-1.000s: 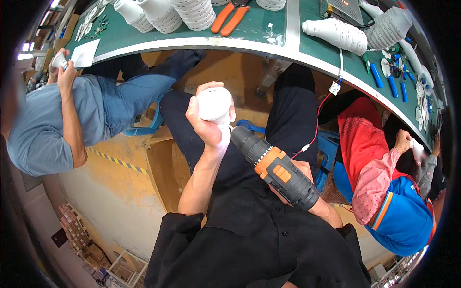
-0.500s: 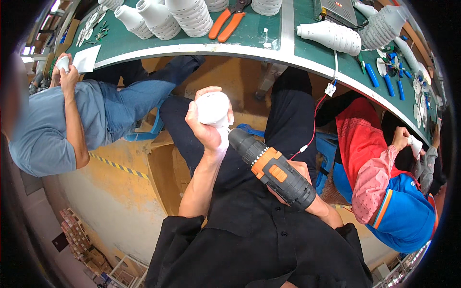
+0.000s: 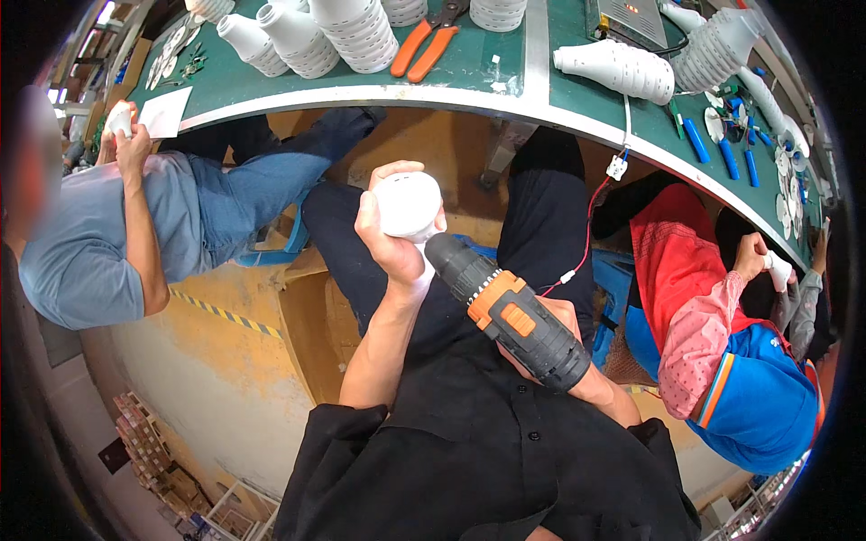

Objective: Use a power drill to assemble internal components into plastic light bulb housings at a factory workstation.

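Note:
My left hand [image 3: 388, 245] is wrapped round a white plastic bulb housing [image 3: 408, 206], its rounded wide end up, over my lap. Fingers and thumb grip it from both sides. My right hand [image 3: 561, 317] is closed on a black and orange cordless drill [image 3: 517, 317], mostly hidden behind the drill's body. The chuck points up and left, close against the lower side of the housing. Whether a bit touches the housing cannot be made out. A red wire [image 3: 588, 225] runs behind the drill up to a small white connector [image 3: 617, 168] hanging from the table edge.
On the green table [image 3: 469, 68] stand stacks of white slotted housings [image 3: 356, 36], orange-handled pliers [image 3: 426, 45] and a metal power box [image 3: 631, 22]. Blue-handled tools [image 3: 695, 140] lie at right. Co-workers sit close on both sides, each holding a white part. An open carton [image 3: 316, 334] is by my left leg.
The housing in my left hand has shifted slightly right and tilted a little. The drill has moved slightly up and left, its chuck staying close to the housing.

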A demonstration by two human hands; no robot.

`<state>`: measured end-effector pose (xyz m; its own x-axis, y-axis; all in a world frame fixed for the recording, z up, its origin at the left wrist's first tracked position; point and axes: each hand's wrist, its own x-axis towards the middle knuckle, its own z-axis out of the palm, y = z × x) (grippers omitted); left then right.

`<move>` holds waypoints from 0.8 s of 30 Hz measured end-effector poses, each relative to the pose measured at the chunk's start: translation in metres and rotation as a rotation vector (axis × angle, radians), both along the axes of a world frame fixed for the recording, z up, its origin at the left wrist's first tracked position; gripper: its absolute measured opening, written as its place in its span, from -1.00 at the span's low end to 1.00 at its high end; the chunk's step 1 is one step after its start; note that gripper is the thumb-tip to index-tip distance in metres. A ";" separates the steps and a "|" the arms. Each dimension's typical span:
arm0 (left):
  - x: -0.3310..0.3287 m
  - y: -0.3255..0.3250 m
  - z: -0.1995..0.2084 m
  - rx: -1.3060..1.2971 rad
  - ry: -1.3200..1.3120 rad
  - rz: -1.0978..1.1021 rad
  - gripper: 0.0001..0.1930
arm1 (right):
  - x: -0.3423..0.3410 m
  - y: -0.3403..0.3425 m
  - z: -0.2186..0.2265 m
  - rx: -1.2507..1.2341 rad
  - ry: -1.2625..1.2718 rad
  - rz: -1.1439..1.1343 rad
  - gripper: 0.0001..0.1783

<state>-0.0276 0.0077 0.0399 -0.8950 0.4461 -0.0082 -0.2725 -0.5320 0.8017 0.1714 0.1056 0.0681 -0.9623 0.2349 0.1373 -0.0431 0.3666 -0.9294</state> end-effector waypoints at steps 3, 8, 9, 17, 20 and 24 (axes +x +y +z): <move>-0.002 -0.001 -0.001 -0.006 0.009 0.019 -0.38 | 0.003 -0.002 -0.002 -0.008 0.003 -0.006 -0.71; -0.003 -0.002 -0.003 0.016 0.017 0.009 -0.37 | 0.005 -0.001 0.003 0.015 -0.034 0.002 -0.73; -0.004 -0.001 -0.003 0.017 0.019 0.009 -0.37 | 0.004 -0.002 0.002 0.015 -0.032 0.003 -0.73; -0.005 0.001 -0.005 0.000 -0.024 0.052 -0.37 | 0.008 0.001 0.005 0.003 -0.026 0.023 -0.71; -0.007 0.000 -0.008 0.020 -0.004 0.032 -0.37 | 0.008 0.001 0.003 -0.002 -0.016 0.027 -0.72; -0.006 -0.001 -0.007 0.002 -0.002 0.035 -0.37 | 0.009 0.000 0.003 0.008 -0.008 0.017 -0.72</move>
